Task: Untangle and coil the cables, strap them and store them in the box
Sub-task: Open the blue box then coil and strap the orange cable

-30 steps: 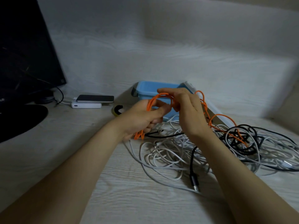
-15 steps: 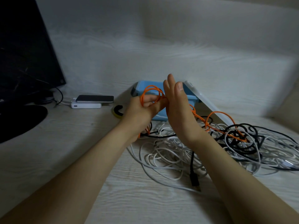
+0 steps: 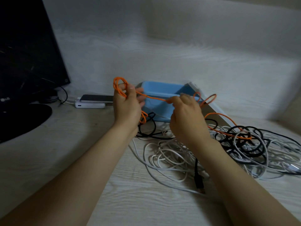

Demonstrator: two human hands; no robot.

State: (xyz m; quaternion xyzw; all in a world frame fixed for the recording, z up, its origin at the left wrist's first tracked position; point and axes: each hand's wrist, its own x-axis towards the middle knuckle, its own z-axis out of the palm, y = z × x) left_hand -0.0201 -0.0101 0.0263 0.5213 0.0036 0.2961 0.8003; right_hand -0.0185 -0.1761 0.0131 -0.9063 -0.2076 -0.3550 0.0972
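Observation:
An orange cable point(image 3: 153, 97) is looped in small coils round the fingers of my left hand point(image 3: 127, 106), which grips them. My right hand point(image 3: 185, 115) pinches the same orange cable a short way to the right, and the strand runs taut between the two hands. The rest of the orange cable trails right into a tangle of white and black cables point(image 3: 211, 147) on the table. Behind my hands stands the open blue box point(image 3: 161, 89), with its lid point(image 3: 210, 103) leaning at its right side.
A black monitor point(image 3: 27, 59) with its round base point(image 3: 21, 119) stands at the left. A phone point(image 3: 97, 98) lies on a white power bank point(image 3: 89, 105) beside it. A black cable's plug point(image 3: 199, 183) lies near my right forearm. A white wall runs behind.
My hands, pressed together half a second ago, have drawn apart. The left moved left with the orange coils, the right moved right, pulling a length of orange cable straight between them.

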